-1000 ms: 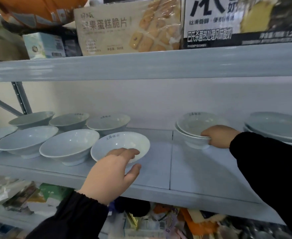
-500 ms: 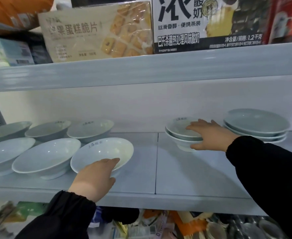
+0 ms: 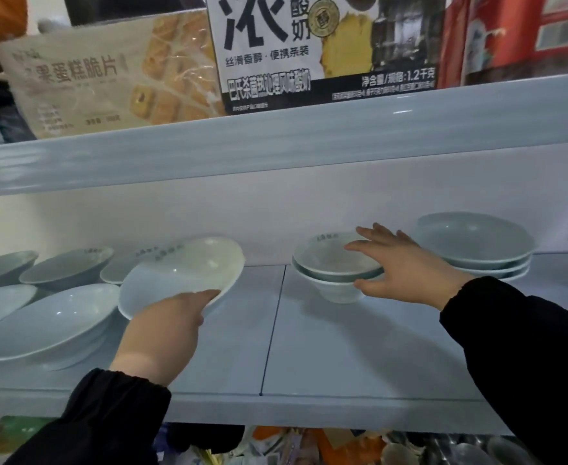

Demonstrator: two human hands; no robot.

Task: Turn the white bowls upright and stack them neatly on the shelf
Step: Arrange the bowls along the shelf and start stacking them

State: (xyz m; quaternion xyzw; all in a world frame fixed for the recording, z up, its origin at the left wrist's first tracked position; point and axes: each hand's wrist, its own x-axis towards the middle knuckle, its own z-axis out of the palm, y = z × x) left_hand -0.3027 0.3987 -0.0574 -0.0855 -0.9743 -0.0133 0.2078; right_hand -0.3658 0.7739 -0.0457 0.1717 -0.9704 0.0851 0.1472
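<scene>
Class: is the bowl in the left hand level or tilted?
Tilted: the bowl slants, right side higher; the left hand grips its near rim.

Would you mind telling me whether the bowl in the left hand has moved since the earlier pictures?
Yes: the white bowl, gripped by the left hand, has risen off the shelf board and tilted.

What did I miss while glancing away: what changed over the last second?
The left hand took hold of the front bowl by its rim and lifted it off the shelf, tilted. The right hand released its grip on the two-bowl stack, fingers now spread. Other bowls stayed put.
</scene>
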